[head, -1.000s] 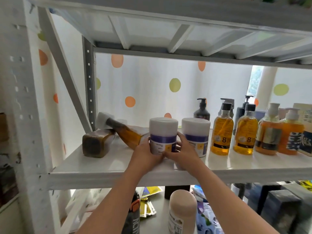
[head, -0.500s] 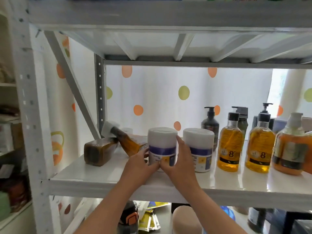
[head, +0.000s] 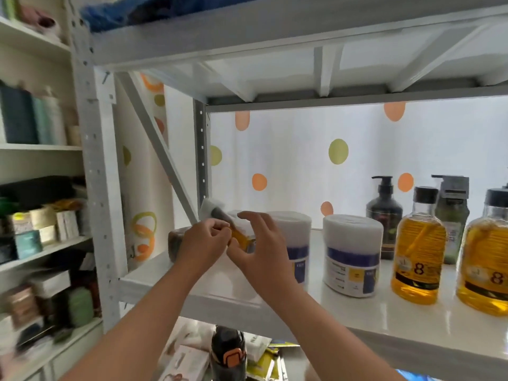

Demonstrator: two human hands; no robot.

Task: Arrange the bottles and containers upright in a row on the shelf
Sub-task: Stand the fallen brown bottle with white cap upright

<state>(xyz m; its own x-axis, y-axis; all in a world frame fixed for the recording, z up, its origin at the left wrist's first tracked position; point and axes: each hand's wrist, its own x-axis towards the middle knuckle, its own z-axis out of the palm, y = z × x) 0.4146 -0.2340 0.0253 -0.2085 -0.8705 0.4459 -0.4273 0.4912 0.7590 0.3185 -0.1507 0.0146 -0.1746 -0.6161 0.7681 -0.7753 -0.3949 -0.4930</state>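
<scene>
A slim amber bottle [head: 241, 238] with a white cap [head: 210, 211] leans tilted at the left end of the white shelf [head: 357, 312], over a brown bottle [head: 173, 243] lying on its side. My left hand [head: 203, 243] is curled at the amber bottle's neck; a real grip cannot be made out. My right hand [head: 261, 248] hovers with fingers spread just right of that bottle, in front of the left white jar [head: 301, 229]. A second white jar [head: 353, 243] stands upright beside it. Two upright amber bottles [head: 419, 257] [head: 486, 270] follow on the right.
A dark pump bottle [head: 384, 213] and a grey-green pump bottle [head: 452, 215] stand behind the row. A diagonal brace [head: 162, 149] and upright post [head: 99, 188] bound the shelf's left end. Boxes fill the side shelves [head: 41, 229]. A black bottle [head: 228, 353] stands below.
Both hands let go of the left white jar and moved left and up to the tilted amber bottle. The view swung left and closer.
</scene>
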